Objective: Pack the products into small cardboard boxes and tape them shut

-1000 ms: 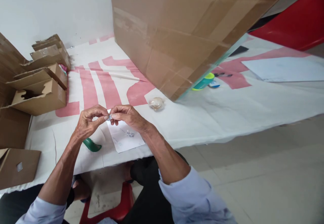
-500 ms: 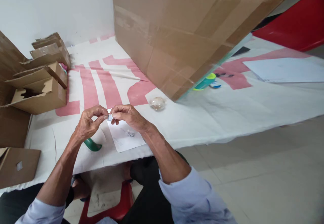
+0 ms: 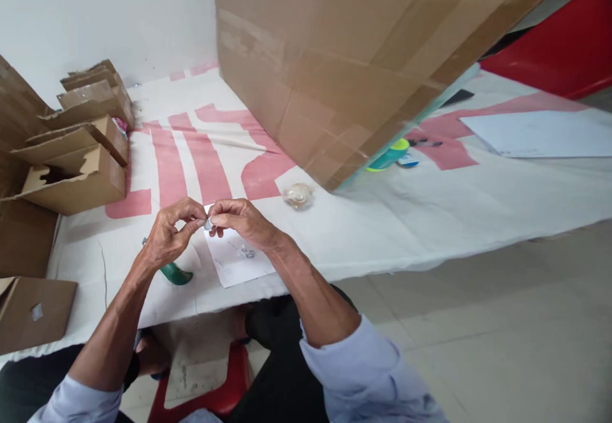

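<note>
Between my fingertips is a tiny pale plastic-looking piece (image 3: 208,224), too small to name. My left hand (image 3: 173,230) pinches it from the left, thumb against forefinger. My right hand (image 3: 243,220) pinches its other side, so the two hands almost meet. Below them lies a white sheet of paper (image 3: 234,273) with a few small clear bits (image 3: 247,252) on it. A green curved handle (image 3: 176,274) shows under my left wrist; the rest of that tool is mostly hidden by the arm.
A big taped carton (image 3: 335,72) stands on the cloth-covered table. Small open cardboard boxes (image 3: 90,181) line the left side. A clear-wrapped bundle (image 3: 298,196), a teal-and-yellow roll (image 3: 389,155) and white papers (image 3: 540,133) lie to the right.
The tiny piece has tilted slightly between my fingertips and less of it shows. Both hands stay in nearly the same place; the other things have not moved.
</note>
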Action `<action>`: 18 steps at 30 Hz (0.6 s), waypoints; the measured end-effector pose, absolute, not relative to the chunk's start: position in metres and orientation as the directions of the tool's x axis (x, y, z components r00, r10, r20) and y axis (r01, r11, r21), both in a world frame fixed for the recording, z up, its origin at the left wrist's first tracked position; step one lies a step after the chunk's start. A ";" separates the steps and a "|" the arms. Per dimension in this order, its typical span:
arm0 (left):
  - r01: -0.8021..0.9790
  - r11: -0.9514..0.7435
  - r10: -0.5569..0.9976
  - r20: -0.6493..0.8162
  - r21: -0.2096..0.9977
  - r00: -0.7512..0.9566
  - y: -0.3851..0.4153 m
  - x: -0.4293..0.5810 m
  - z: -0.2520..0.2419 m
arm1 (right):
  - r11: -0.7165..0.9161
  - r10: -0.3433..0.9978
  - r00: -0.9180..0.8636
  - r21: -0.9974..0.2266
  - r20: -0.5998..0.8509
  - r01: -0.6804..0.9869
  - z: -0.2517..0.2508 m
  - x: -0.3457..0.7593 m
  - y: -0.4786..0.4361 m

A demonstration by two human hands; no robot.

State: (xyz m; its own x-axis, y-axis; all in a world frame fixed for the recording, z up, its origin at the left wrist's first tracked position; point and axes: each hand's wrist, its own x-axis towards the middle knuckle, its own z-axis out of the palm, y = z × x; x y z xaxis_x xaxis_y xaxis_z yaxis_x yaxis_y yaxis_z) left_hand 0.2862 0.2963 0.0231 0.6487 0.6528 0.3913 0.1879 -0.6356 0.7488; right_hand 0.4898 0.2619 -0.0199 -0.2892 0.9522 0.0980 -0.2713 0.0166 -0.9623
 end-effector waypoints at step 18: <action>0.168 -0.701 0.595 0.439 0.693 0.673 0.289 0.287 0.023 | -0.060 0.962 -0.269 -0.924 0.047 -0.377 -0.025 0.483 0.264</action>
State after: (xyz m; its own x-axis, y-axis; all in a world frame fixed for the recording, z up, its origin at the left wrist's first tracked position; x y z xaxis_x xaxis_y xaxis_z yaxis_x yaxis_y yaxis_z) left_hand 0.2871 0.2889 0.0227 0.6734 0.5949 0.4389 0.1678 -0.7012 0.6930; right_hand 0.4830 0.2641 -0.0255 -0.2687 0.9621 0.0468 -0.3772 -0.0604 -0.9242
